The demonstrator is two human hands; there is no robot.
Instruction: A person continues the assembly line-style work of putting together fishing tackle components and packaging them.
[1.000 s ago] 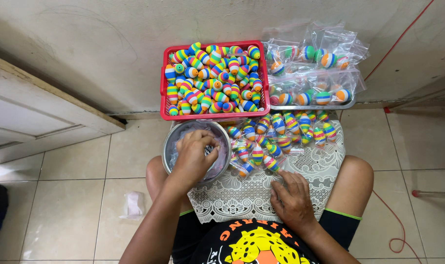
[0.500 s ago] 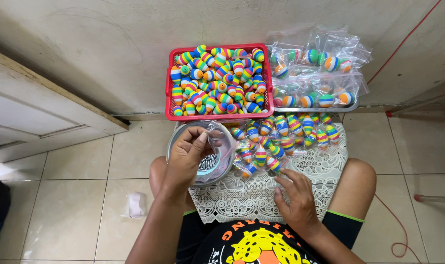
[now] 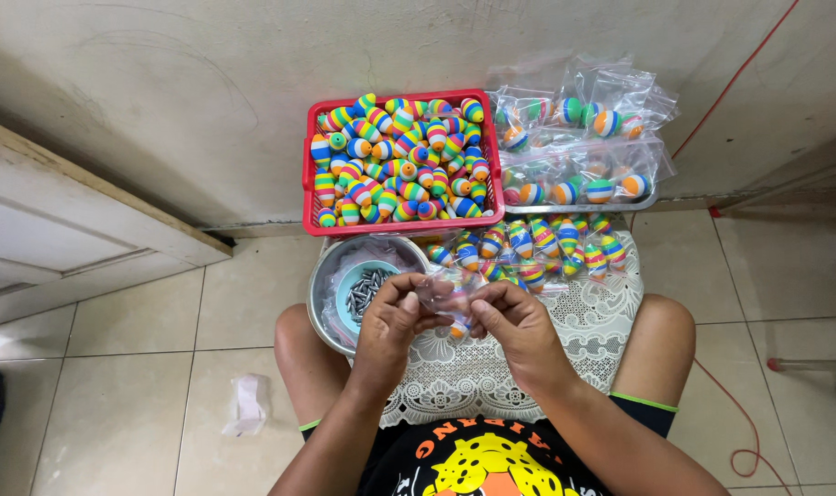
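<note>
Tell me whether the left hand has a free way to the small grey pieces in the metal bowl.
Probably yes. The left hand hovers right beside the metal bowl, whose top is open, and nothing covers the grey pieces. It pinches a small clear bag together with the right hand, so it must let go first.

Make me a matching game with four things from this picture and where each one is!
Things:
1. red basket
2. metal bowl
3. small clear bag
4. crumpled paper scrap

Places:
A. on the floor tiles, left of the knee
B. against the wall, full of striped floats
C. between both hands
D. just below the basket, holding small grey pieces

Pairs: 1-B, 2-D, 3-C, 4-A
</note>
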